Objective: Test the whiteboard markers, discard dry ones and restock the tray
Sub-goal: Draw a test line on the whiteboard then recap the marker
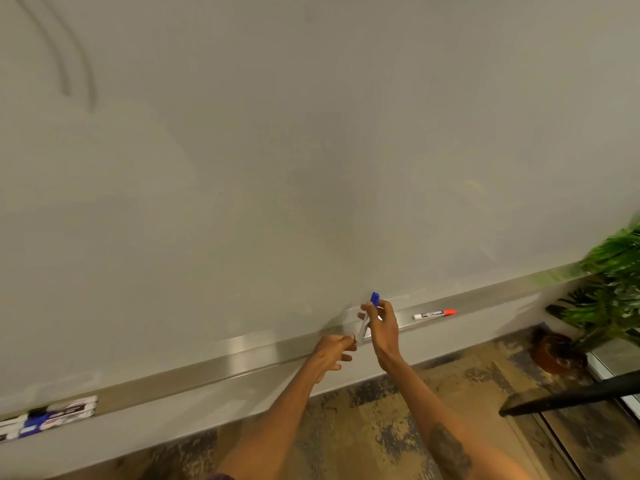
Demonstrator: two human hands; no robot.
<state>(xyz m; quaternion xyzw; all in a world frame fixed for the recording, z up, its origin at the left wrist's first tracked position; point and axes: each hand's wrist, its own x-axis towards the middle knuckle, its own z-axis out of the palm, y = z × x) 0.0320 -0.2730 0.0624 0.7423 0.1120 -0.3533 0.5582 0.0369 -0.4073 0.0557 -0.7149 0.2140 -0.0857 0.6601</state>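
My right hand (382, 327) grips a blue-capped whiteboard marker (369, 315), held nearly upright with the cap on top, just above the metal tray (242, 355) that runs along the bottom of the whiteboard (277, 150). My left hand (332, 351) is just below and left of it, fingertips pinching the marker's lower end. A red-capped marker (433, 314) lies in the tray to the right. Several markers (52, 415) with blue and black caps lie together at the tray's far left.
A potted green plant (602, 306) stands on the floor at the right. A dark slanted leg (571, 396) crosses the lower right. Patterned carpet (363, 427) lies below the board. Faint grey curved marks (72, 64) show at the board's upper left.
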